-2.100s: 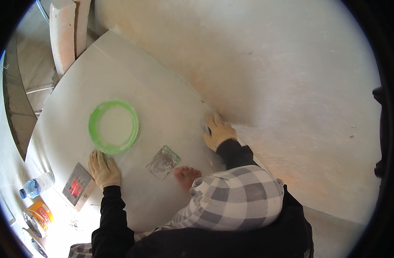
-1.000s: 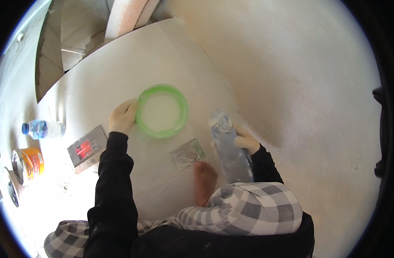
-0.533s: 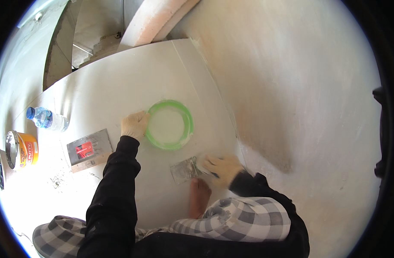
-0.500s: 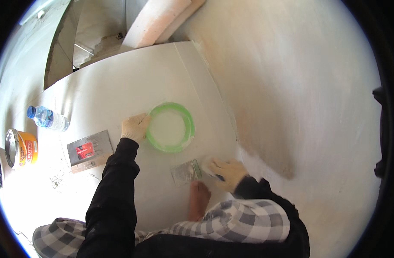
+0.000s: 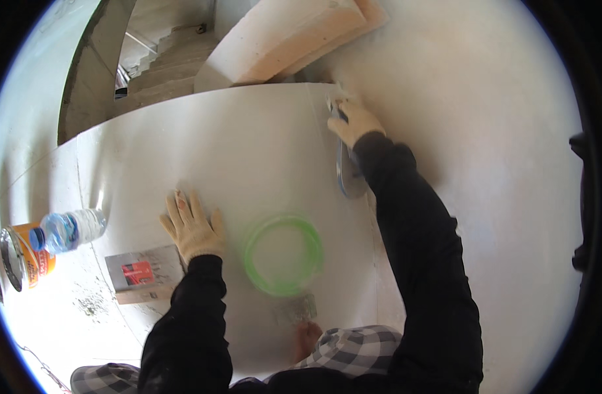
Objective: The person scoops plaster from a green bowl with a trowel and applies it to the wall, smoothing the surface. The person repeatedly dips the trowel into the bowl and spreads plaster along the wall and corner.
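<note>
My gloved left hand (image 5: 192, 230) is spread palm down on the white floor (image 5: 222, 131), left of a green round container (image 5: 252, 253) with pale content. Just below it lies a wide metal trowel (image 5: 133, 279) with a red patch. My gloved right hand (image 5: 357, 125) is farther forward, closed round a long grey trowel (image 5: 347, 174), at the seam where the floor meets the wall (image 5: 485, 164). A small dusty square plate (image 5: 294, 305) lies near my bare foot (image 5: 304, 335), blurred below the green container.
A plastic bottle (image 5: 81, 228) and an orange-labelled bucket (image 5: 35, 269) lie at the left. Beyond the curved floor edge, concrete stairs (image 5: 169, 72) descend beside a pale curved slab (image 5: 275, 39). Cord (image 5: 35, 358) shows at lower left.
My left hand has let go of the green container's rim and now rests spread on the floor. My right hand has moved forward along the seam with the long trowel. The view has shifted.
</note>
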`<state>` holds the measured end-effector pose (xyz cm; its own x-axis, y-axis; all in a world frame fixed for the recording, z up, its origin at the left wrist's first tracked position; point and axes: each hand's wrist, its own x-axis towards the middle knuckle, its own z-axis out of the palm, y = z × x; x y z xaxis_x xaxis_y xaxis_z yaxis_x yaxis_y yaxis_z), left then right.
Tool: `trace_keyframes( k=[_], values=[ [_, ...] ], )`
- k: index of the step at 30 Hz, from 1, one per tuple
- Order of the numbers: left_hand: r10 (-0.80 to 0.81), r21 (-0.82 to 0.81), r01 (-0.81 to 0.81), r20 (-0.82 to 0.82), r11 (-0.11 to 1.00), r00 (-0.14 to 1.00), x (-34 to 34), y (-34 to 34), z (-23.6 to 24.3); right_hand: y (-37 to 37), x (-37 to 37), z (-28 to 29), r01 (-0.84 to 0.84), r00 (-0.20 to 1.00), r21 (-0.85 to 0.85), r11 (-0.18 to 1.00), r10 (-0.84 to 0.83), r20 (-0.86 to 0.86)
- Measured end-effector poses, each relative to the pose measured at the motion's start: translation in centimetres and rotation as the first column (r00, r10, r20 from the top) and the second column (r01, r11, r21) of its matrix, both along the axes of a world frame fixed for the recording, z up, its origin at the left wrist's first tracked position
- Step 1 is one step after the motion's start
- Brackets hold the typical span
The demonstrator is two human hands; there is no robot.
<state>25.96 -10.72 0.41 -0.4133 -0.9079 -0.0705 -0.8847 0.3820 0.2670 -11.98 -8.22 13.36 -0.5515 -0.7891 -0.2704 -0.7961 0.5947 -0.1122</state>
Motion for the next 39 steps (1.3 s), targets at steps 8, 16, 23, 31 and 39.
trace_keyframes(
  k=[8,16,23,31,39],
  values=[
    [-0.01,0.094,0.006,0.044,0.996,0.999,-0.3,-0.4,1.1,-11.3,-7.4,-5.8,0.094,0.993,0.335,0.938,-0.064,-0.099],
    [-0.019,0.056,0.017,0.027,0.998,0.999,-0.4,-0.2,1.4,-5.3,-5.5,-5.6,0.031,0.999,0.367,0.93,-0.044,0.027],
    [-0.025,-0.025,0.026,0.035,0.999,0.999,-0.3,-0.1,0.6,13.4,4.9,-4.1,0.196,0.976,0.456,0.868,-0.219,-0.003],
    [-0.051,-0.116,0.058,0.062,0.992,0.997,-0.1,0.5,-0.2,45.8,22.0,2.0,0.247,0.701,0.898,0.364,-0.707,0.094],
    [-0.13,-0.029,0.133,0.094,0.991,0.987,1.7,2.1,1.0,48.5,26.6,14.9,0.324,0.909,0.82,0.473,-0.395,-0.131]
  ],
)
